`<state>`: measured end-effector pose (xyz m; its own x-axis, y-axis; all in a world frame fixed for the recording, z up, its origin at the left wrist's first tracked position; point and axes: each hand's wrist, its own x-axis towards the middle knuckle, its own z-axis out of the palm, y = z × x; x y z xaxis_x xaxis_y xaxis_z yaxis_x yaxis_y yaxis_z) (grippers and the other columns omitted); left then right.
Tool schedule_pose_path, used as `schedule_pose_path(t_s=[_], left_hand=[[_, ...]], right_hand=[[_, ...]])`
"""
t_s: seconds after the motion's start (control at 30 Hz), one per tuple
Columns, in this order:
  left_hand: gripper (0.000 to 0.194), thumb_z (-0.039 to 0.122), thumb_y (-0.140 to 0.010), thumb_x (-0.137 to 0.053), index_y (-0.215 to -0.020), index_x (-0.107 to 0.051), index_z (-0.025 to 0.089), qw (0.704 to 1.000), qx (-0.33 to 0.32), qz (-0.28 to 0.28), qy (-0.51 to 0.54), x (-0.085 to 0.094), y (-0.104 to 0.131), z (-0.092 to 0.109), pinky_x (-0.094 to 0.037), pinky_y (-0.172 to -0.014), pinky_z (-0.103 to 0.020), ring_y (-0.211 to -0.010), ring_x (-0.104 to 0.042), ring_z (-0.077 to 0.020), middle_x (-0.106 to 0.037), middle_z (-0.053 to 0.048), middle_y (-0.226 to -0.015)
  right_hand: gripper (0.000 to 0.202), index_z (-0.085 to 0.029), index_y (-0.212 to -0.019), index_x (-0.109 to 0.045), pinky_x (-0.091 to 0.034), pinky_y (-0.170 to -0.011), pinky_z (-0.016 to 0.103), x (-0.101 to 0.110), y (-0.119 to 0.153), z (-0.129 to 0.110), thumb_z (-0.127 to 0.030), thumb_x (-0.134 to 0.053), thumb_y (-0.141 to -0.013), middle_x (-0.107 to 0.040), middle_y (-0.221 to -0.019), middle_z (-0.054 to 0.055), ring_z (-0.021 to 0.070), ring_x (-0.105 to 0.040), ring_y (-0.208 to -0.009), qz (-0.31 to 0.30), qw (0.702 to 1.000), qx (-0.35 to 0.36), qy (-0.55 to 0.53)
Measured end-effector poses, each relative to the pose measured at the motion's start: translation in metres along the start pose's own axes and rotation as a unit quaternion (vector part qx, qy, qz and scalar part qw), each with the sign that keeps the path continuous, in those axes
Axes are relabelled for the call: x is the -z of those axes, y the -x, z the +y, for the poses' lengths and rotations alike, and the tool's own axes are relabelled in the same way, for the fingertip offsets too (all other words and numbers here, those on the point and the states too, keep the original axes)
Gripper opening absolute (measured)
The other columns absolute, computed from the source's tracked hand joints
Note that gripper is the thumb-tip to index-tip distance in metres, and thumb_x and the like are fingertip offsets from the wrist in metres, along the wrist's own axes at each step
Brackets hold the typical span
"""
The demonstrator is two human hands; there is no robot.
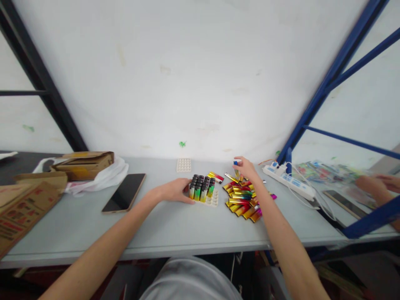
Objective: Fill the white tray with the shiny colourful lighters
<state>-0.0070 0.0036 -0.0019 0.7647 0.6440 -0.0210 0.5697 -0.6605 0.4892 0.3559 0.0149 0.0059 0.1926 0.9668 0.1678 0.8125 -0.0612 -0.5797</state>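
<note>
Two bare forearms reach over the desk (93, 225). Left hand (173, 191) steadies a partly filled tray (214, 199) of upright lighters (201, 187). Right hand (246, 168) pinches one lighter (236, 163) above the loose pile (242, 200), many unplaced.

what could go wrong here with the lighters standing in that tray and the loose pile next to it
The left hand rests against the tray of upright lighters; a nudge might topple them. The right hand holds a lighter above the loose pile, whose edge pieces could slide towards the power strip.
</note>
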Motion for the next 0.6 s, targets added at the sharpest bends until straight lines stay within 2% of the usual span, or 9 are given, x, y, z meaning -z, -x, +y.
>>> schedule_pose_path(t_s=[0.03, 0.1, 0.17, 0.27, 0.4, 0.53, 0.6], left_hand=[[0.058, 0.062, -0.070, -0.078, -0.103, -0.063, 0.017, 1.000, -0.001, 0.000, -0.001, 0.000, 0.000, 0.000, -0.047, -0.072, -0.031, -0.082, -0.064, -0.0252, -0.069, -0.006, -0.094], [0.058, 0.061, -0.069, -0.078, -0.104, -0.063, 0.018, 1.000, -0.003, -0.003, -0.002, 0.000, 0.000, 0.000, -0.047, -0.071, -0.030, -0.081, -0.063, -0.0247, -0.069, -0.005, -0.092], [0.057, 0.061, -0.069, -0.078, -0.104, -0.063, 0.018, 1.000, -0.002, -0.004, -0.006, 0.001, 0.000, 0.001, -0.047, -0.071, -0.030, -0.081, -0.063, -0.0244, -0.068, -0.005, -0.092], [0.057, 0.060, -0.070, -0.078, -0.104, -0.063, 0.018, 1.000, 0.002, -0.003, -0.004, 0.001, 0.000, 0.001, -0.046, -0.070, -0.030, -0.081, -0.063, -0.0239, -0.068, -0.005, -0.093], [0.058, 0.058, -0.071, -0.079, -0.110, -0.064, 0.018, 1.000, -0.020, -0.006, 0.015, -0.001, -0.001, -0.002, -0.046, -0.069, -0.029, -0.079, -0.062, -0.0225, -0.068, -0.003, -0.092], [0.058, 0.054, -0.070, -0.079, -0.112, -0.064, 0.018, 1.000, -0.025, 0.004, 0.017, -0.002, -0.001, -0.003, -0.046, -0.070, -0.029, -0.081, -0.062, -0.0224, -0.069, -0.004, -0.095], [0.057, 0.053, -0.070, -0.079, -0.111, -0.065, 0.017, 1.000, -0.023, 0.002, 0.018, -0.002, -0.001, -0.002, -0.046, -0.070, -0.028, -0.080, -0.063, -0.0224, -0.070, -0.004, -0.094]], right_hand=[[0.041, -0.018, -0.128, -0.068, -0.056, -0.093, 0.036, 0.000, 0.005, -0.002, -0.033, -0.068, -0.090, -0.075, -0.112, 0.009, 0.0229, -0.069, -0.102, -0.012, 0.994, 0.020, -0.106], [0.040, -0.016, -0.112, -0.074, -0.059, -0.084, 0.036, -0.001, 0.017, -0.008, -0.045, -0.074, -0.085, -0.074, -0.104, 0.008, 0.0222, -0.068, -0.095, -0.057, 0.949, 0.051, -0.306], [0.046, -0.017, -0.110, -0.075, -0.059, -0.074, 0.032, -0.004, 0.030, -0.015, -0.054, -0.077, -0.082, -0.072, -0.097, 0.006, 0.0193, -0.067, -0.086, -0.108, 0.911, 0.061, -0.393], [0.053, -0.021, -0.115, -0.072, -0.055, -0.057, 0.027, -0.008, 0.049, -0.030, -0.063, -0.072, -0.084, -0.069, -0.087, 0.003, 0.0163, -0.063, -0.072, -0.174, 0.891, 0.066, -0.415], [0.054, -0.025, -0.120, -0.063, -0.052, -0.057, 0.027, -0.018, 0.064, -0.048, -0.069, -0.063, -0.089, -0.059, -0.072, -0.003, 0.0144, -0.058, -0.062, -0.218, 0.870, 0.078, -0.434], [0.051, -0.025, -0.102, -0.060, -0.037, -0.048, 0.022, -0.038, 0.066, -0.059, -0.074, -0.059, -0.088, -0.034, -0.059, -0.010, 0.0099, -0.034, -0.047, -0.180, 0.884, 0.070, -0.425], [0.054, -0.025, -0.087, -0.055, -0.028, -0.044, 0.023, -0.048, 0.065, -0.060, -0.079, -0.055, -0.086, -0.031, -0.057, -0.009, 0.0099, -0.028, -0.045, -0.134, 0.906, 0.054, -0.397]])
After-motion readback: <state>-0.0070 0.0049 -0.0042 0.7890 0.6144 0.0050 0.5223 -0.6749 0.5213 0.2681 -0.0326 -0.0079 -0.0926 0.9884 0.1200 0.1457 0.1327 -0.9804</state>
